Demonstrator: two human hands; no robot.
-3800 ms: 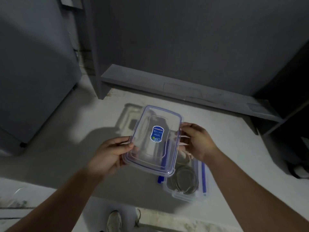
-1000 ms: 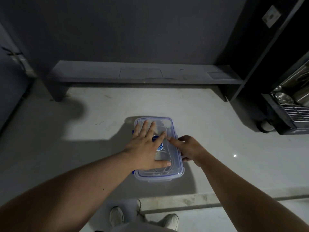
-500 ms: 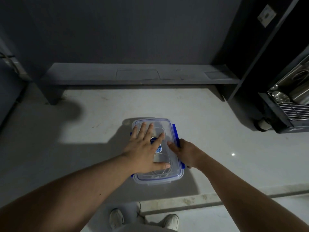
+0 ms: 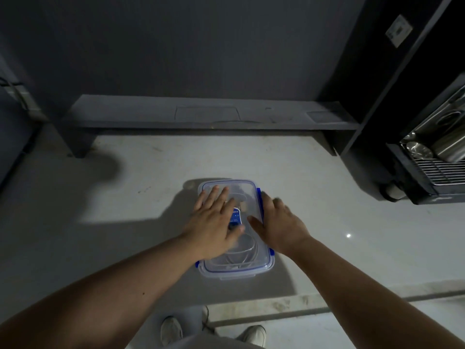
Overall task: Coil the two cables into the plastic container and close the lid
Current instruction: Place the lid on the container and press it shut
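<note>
The clear plastic container (image 4: 236, 269) sits on the pale counter with its lid (image 4: 245, 190) on top. A blue label shows through between my hands. Coiled cables (image 4: 240, 255) are faintly visible inside, near the front end. My left hand (image 4: 215, 222) lies flat on the lid, fingers spread. My right hand (image 4: 276, 222) rests over the lid's right edge, on the blue side clip (image 4: 259, 200), with the thumb on the lid. A second blue clip shows at the left front corner.
A low grey shelf (image 4: 201, 117) runs along the back wall. At the right stands a dark rack (image 4: 432, 172) with metal vessels and a wire grid. The counter's front edge (image 4: 276, 311) is just below the container; my shoes show beneath it.
The lid went from held in both hands above the open container to seated on it. In the last second my right hand slid forward along the right edge over the blue clip.
</note>
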